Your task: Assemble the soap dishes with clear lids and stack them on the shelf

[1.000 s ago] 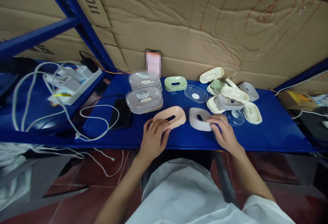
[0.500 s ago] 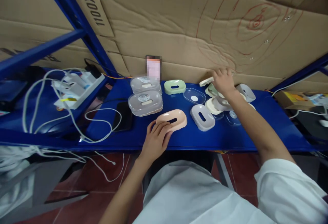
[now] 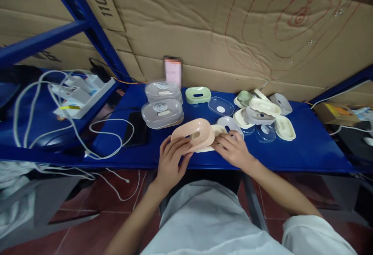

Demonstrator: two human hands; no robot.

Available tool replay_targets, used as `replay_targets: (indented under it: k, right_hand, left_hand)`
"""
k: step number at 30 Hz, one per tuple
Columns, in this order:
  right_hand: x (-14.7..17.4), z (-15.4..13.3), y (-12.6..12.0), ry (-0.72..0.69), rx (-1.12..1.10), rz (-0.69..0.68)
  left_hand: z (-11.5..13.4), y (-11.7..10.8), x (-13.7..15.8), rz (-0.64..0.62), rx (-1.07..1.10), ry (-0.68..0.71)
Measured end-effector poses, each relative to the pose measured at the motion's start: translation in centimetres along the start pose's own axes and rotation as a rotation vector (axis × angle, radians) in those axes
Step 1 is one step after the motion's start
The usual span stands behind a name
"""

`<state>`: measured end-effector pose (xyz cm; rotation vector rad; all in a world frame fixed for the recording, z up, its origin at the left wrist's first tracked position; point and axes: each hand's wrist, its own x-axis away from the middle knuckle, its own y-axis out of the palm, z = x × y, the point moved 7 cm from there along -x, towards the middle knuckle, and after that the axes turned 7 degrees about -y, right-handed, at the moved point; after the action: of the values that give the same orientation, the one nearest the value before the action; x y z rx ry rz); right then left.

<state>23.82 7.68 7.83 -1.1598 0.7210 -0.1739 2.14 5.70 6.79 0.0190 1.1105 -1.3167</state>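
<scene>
My left hand grips the near-left rim of a peach soap dish, which has an oval slot and is tilted up off the blue table. Under its right side, my right hand pinches a cream soap dish base, partly covered by the peach dish and my fingers. Just behind the right hand lies a lavender soap dish. Farther back are a green soap dish and a clear oval lid with a white round sticker.
Two grey-lidded soap boxes stand at the left, before a propped phone. Cream, grey and clear parts are heaped at the right. A black phone, white cables and a power strip lie farther left.
My right hand has come from the back-right heap to the front middle, bringing a cream base beside the peach dish. My left hand has raised and tilted the peach dish.
</scene>
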Motion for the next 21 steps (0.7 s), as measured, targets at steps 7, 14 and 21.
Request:
replay_targets:
  k: [7, 14, 21]
  right_hand:
    - [-1.2, -3.0, 2.8, -0.042, -0.330, -0.092]
    - [2.1, -1.2, -0.9, 0.194, -0.313, 0.159]
    - [-0.4, -2.6, 2.9, 0.109, -0.374, -0.046]
  left_hand:
    - [-0.4, 0.8, 0.0, -0.117, -0.094, -0.020]
    - [-0.8, 2.1, 0.3, -0.324, -0.131, 0.036]
    - [-0.5, 2.1, 1.7, -0.324, -0.240, 0.125]
